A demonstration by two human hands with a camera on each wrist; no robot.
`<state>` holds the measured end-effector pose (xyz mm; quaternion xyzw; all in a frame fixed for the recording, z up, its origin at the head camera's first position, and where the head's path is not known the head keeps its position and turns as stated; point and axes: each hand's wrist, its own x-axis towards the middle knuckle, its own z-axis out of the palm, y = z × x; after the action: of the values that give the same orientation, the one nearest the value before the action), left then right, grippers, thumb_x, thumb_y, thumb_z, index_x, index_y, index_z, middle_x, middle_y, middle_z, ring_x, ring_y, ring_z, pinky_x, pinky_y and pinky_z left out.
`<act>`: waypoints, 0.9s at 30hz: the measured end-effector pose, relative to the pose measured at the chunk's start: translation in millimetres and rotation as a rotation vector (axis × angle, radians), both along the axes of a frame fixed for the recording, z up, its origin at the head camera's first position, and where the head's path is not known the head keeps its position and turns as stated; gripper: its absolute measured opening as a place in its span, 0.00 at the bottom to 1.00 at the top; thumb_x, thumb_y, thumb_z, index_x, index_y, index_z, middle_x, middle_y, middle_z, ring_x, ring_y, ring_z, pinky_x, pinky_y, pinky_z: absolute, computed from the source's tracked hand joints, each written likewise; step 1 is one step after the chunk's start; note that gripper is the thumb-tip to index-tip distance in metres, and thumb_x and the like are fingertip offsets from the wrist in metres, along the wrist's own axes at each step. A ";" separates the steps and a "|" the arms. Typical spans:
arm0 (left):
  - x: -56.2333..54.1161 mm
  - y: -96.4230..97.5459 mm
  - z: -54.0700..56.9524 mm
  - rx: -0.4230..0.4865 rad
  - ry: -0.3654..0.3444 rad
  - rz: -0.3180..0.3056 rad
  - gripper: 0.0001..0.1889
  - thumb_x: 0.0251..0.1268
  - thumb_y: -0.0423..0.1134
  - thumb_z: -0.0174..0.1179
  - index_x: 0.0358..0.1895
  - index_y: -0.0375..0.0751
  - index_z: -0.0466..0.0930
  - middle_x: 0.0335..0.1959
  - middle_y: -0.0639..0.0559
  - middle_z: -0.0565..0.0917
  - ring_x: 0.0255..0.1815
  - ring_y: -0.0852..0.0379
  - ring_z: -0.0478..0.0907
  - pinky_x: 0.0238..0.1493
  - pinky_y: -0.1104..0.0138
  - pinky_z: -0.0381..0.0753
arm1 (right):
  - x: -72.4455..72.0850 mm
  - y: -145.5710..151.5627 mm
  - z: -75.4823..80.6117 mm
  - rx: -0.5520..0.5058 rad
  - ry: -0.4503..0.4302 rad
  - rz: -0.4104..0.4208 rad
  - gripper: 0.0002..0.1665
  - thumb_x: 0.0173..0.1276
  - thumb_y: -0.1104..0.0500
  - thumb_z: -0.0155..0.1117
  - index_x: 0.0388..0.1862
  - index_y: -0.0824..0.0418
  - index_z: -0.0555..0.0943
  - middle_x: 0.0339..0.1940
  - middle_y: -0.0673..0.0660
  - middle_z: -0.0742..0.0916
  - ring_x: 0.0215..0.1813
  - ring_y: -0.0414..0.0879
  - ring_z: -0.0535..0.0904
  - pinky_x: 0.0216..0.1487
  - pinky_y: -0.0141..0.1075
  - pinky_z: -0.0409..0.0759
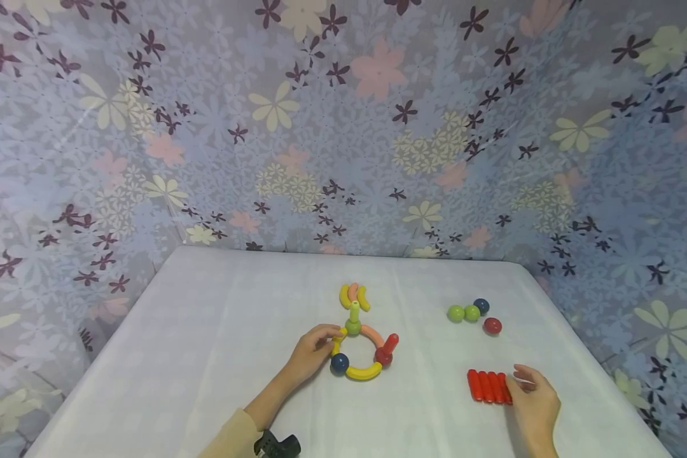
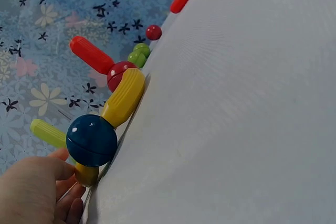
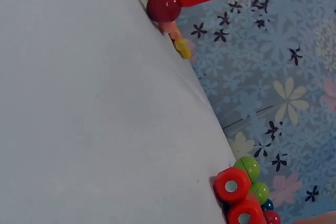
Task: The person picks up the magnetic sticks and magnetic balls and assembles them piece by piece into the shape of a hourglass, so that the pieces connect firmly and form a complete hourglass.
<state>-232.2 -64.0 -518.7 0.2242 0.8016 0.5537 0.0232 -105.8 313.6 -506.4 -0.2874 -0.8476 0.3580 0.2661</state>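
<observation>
Operator: Head view: which step is in hand?

Technician: The ring assembly (image 1: pixel 363 372) is resting near the middle of the table (image 1: pixel 149 356). Its green ball (image 1: pixel 353 327) is sitting at 12 o'clock, its red ball (image 1: pixel 383 357) at 3, its blue ball (image 1: pixel 340 364) at 8. Upright rods (image 1: pixel 392 343) are rising from the green and red balls only. The step in hand appears to be fitting uprights.

Operator: State of the hands?

Technician: The left hand (image 1: pixel 313 348) is pinching the yellow curved rod (image 1: pixel 336 347) at the ring's 10 o'clock. The right hand (image 1: pixel 534 404) is resting beyond the red rods (image 1: pixel 486 387), between 3 and 4 o'clock from the ring. Its thumb is touching the end rod; I cannot tell whether the curved fingers are clamping it.

Operator: Left wrist view?

Technician: Thumb and fingers are gripping the yellow curved rod at 6 o'clock from the blue ball. The right hand is showing at 12 o'clock, beside a red rod.

Operator: Right wrist view, and next move?

Technician: Two red rod ends are facing the camera at 5 o'clock, loose balls (image 3: pixel 248 168) lying behind. The fingers' state is not showing. The next move is probably calling for carrying one red rod toward 9 o'clock, to the blue ball, with the left hand steadying the ring.
</observation>
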 end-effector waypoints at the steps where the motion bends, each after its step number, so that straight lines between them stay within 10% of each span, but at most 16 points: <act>1: -0.1 -0.5 -0.1 -0.002 0.010 0.000 0.12 0.65 0.31 0.54 0.48 0.46 0.81 0.58 0.47 0.79 0.64 0.46 0.72 0.64 0.50 0.71 | -0.3 -0.5 0.4 0.009 -0.014 0.011 0.18 0.61 0.66 0.62 0.50 0.71 0.78 0.44 0.72 0.84 0.28 0.23 0.66 0.24 0.15 0.65; 10: -2.3 -0.2 -1.7 -0.011 0.001 0.004 0.12 0.65 0.31 0.54 0.48 0.47 0.81 0.58 0.49 0.79 0.64 0.48 0.73 0.64 0.52 0.72 | -2.7 -1.9 0.6 0.024 -0.073 0.043 0.22 0.60 0.65 0.63 0.51 0.77 0.75 0.39 0.76 0.85 0.35 0.63 0.80 0.21 0.19 0.66; 18: -1.9 1.0 -1.8 -0.027 -0.003 0.008 0.13 0.64 0.30 0.54 0.48 0.47 0.81 0.58 0.49 0.79 0.63 0.48 0.73 0.63 0.52 0.72 | -0.8 3.2 6.3 -0.073 -0.029 0.009 0.22 0.59 0.65 0.66 0.52 0.73 0.78 0.42 0.73 0.85 0.21 0.17 0.64 0.22 0.16 0.68; 27: -2.3 0.6 -1.5 -0.039 0.005 0.034 0.12 0.64 0.31 0.55 0.47 0.48 0.81 0.56 0.50 0.80 0.62 0.49 0.74 0.62 0.54 0.73 | -6.0 -17.1 22.3 -0.313 0.054 -0.027 0.25 0.66 0.52 0.62 0.58 0.64 0.76 0.29 0.26 0.73 0.28 0.18 0.69 0.29 0.14 0.72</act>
<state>-234.5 -63.5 -520.2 0.2115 0.8161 0.5376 0.0160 -111.9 296.5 -484.1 -0.3270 -0.7701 0.4897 0.2453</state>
